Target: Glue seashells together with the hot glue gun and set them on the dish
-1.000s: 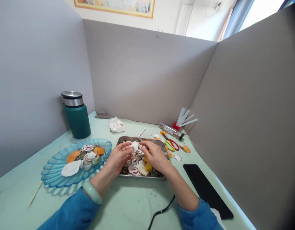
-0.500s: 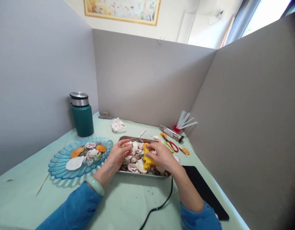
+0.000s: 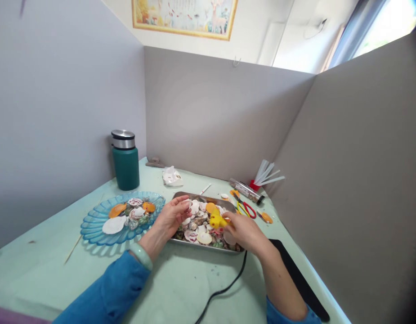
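Note:
My right hand (image 3: 243,229) is wrapped round a yellow hot glue gun (image 3: 217,219), which hangs over the right part of a metal tray (image 3: 208,247). The tray is full of seashells (image 3: 204,237), white, orange and speckled. Over the tray's left end, my left hand (image 3: 170,216) pinches a small pale piece (image 3: 190,204) that looks like a shell; the fingers partly hide it. A black cord (image 3: 224,292) runs from beneath the tray's right side toward the front. Left of my left hand, a blue scalloped glass plate (image 3: 93,229) bears a cluster of shells, white, orange and speckled.
A green bottle (image 3: 126,168) stands behind the plate. Crumpled white paper (image 3: 172,176) lies at the back. On the right are scissors (image 3: 250,210), a clear tube (image 3: 247,191), a red cup (image 3: 254,185) of glue sticks and a black mat (image 3: 300,279). Grey partitions (image 3: 211,112) surround the table.
My right hand has turned the glue gun, so that its yellow body now points left toward my left hand. The whole view has shifted slightly, with things appearing further right.

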Available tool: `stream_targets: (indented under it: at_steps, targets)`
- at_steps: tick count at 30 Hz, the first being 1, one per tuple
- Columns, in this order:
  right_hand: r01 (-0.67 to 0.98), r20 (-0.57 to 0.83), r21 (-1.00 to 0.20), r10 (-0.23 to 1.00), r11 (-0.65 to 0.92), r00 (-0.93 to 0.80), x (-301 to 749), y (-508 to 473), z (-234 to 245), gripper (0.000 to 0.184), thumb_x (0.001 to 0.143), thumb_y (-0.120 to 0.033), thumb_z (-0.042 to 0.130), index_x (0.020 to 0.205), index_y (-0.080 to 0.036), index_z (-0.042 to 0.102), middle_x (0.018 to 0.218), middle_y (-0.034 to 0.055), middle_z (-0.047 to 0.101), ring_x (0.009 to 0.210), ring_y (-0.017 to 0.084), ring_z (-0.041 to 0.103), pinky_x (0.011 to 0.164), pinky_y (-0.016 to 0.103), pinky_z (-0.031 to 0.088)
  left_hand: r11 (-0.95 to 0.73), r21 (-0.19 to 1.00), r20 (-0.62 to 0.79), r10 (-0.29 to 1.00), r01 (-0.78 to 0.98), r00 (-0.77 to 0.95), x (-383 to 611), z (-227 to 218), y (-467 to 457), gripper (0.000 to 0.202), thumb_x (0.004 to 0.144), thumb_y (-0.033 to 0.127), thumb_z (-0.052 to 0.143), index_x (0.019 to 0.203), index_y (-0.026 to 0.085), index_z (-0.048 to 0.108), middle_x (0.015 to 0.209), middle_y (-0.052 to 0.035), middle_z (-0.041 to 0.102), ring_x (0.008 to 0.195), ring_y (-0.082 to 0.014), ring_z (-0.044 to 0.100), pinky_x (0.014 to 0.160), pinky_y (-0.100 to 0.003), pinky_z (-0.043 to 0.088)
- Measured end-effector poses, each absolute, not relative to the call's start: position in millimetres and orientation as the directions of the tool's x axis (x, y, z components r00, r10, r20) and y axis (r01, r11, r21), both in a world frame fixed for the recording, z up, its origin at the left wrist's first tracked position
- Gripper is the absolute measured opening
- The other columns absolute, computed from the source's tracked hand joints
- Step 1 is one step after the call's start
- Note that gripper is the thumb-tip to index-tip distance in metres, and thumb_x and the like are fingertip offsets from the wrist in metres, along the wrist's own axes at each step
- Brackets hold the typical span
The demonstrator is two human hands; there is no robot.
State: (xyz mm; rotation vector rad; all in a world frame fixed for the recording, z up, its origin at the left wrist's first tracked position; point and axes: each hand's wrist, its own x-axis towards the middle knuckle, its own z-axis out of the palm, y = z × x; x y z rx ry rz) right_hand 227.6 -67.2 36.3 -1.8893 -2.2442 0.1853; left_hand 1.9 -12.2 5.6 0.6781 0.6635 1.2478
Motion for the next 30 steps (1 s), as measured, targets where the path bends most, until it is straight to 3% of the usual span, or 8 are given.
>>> stream_targets:
  at_steps: [3,5,7,10,14,16,22,30]
  targets:
    - [0.743,0.170,-0.637,0.977,0.207,-0.127,241,-67,39,0.030,0.086,-0.035,0.050,0.111,-0.021,0.060,0.080,0.0039,0.064,0.073,0.020,0.057,0.066,0.031,0.041,0.203,0.758,-0.085,0.973,-0.620,0.214,1,5,-12,0.031,0.068,0.003,0.070,0.097,0.011,0.059,0.067,-0.0003,0.064,0.054,-0.0090,0.062,0.052,-0.019,0.055]
    - [0.335,0.208,-0.917,0.976,0.217,-0.064,244,-68,37,0.036,0.083,-0.043,0.055,0.112,-0.022,0.055,0.088,0.0040,0.062,0.075,0.019,0.056,0.065,0.031,0.045,0.214,0.751,-0.080,0.968,-0.625,0.236,0,5,-13,0.031,0.069,0.003,0.070,0.097,0.011,0.060,0.067,-0.0005,0.064,0.054,-0.0092,0.063,0.053,-0.020,0.055]
    - [-0.045,0.202,-0.979,0.977,0.200,-0.068,239,-69,34,0.037,0.082,-0.047,0.057,0.109,-0.023,0.055,0.096,0.0057,0.060,0.077,0.019,0.056,0.062,0.030,0.047,0.222,0.745,-0.075,0.965,-0.630,0.251,0,5,-13,0.031,0.068,0.003,0.071,0.097,0.011,0.060,0.068,-0.0005,0.064,0.055,-0.0093,0.063,0.053,-0.020,0.055]
    - [-0.308,0.206,-0.940,0.962,0.145,-0.176,226,-71,26,0.042,0.081,-0.051,0.058,0.111,-0.022,0.054,0.089,0.0060,0.058,0.068,0.016,0.053,0.051,0.026,0.044,0.234,0.738,-0.084,0.963,-0.633,0.258,0,5,-13,0.031,0.068,0.002,0.070,0.096,0.012,0.061,0.068,-0.0002,0.064,0.055,-0.0094,0.064,0.052,-0.019,0.054]
    - [-0.294,0.191,-0.948,0.959,0.125,-0.209,212,-70,15,0.037,0.083,-0.039,0.062,0.112,-0.018,0.055,0.058,-0.0063,0.043,0.046,0.008,0.034,0.044,0.022,0.033,0.256,0.730,-0.090,0.955,-0.634,0.282,-1,5,-13,0.027,0.071,0.002,0.067,0.096,0.011,0.061,0.069,-0.0011,0.064,0.057,-0.0097,0.064,0.053,-0.019,0.055]
    - [-0.223,0.188,-0.965,0.956,0.136,-0.227,209,-70,10,0.034,0.083,-0.036,0.062,0.109,-0.016,0.056,0.052,-0.0080,0.040,0.043,0.007,0.032,0.044,0.022,0.031,0.260,0.728,-0.090,0.954,-0.634,0.287,-1,5,-13,0.026,0.073,0.002,0.066,0.096,0.011,0.061,0.069,-0.0015,0.065,0.057,-0.0098,0.064,0.053,-0.019,0.055]
    - [-0.059,0.170,-0.986,0.927,0.159,-0.336,204,-73,7,0.029,0.080,-0.035,0.064,0.099,-0.013,0.061,0.045,-0.0079,0.043,0.041,0.007,0.036,0.044,0.022,0.029,0.266,0.724,-0.095,0.952,-0.637,0.289,-1,5,-14,0.025,0.073,0.002,0.066,0.096,0.011,0.061,0.070,-0.0036,0.066,0.058,-0.0100,0.065,0.055,-0.019,0.055]
    - [0.013,0.152,-0.987,0.949,0.162,-0.277,199,-75,8,0.031,0.075,-0.040,0.069,0.091,-0.013,0.064,0.047,-0.0076,0.043,0.039,0.006,0.035,0.040,0.021,0.027,0.268,0.720,-0.099,0.953,-0.641,0.287,-3,7,-15,0.025,0.071,0.002,0.068,0.094,0.011,0.063,0.069,-0.0041,0.067,0.056,-0.0096,0.064,0.054,-0.018,0.054]
